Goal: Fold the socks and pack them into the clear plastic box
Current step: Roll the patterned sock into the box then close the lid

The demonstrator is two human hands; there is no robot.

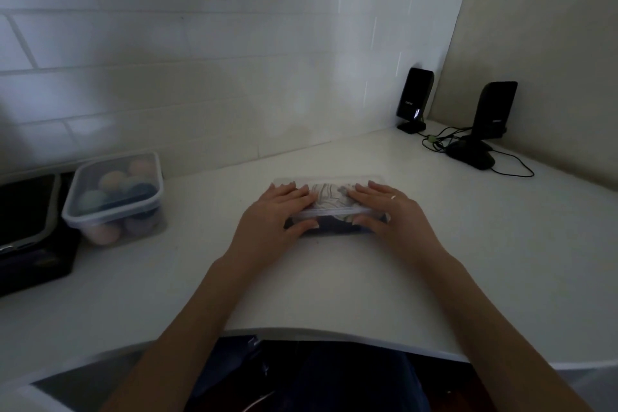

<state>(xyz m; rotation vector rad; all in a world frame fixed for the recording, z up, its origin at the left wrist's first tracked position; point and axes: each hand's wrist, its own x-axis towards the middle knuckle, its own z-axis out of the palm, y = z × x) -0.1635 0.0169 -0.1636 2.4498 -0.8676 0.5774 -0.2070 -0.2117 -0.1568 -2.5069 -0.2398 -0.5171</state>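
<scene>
White countertop (334, 284) is spreading under the clear plastic box (334, 228), whose long axis is running left to right. On its lid (329, 211) the left hand (277, 214) and right hand (384, 207) are pressing flat, fingers straight, thumbs against the near side. Patterned socks (326, 198) are lying inside, between the hands.

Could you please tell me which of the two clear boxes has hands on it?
The centre box, holding patterned socks: the left hand and right hand lie flat on its lid. The box at left, full of coloured balls, is untouched.
</scene>
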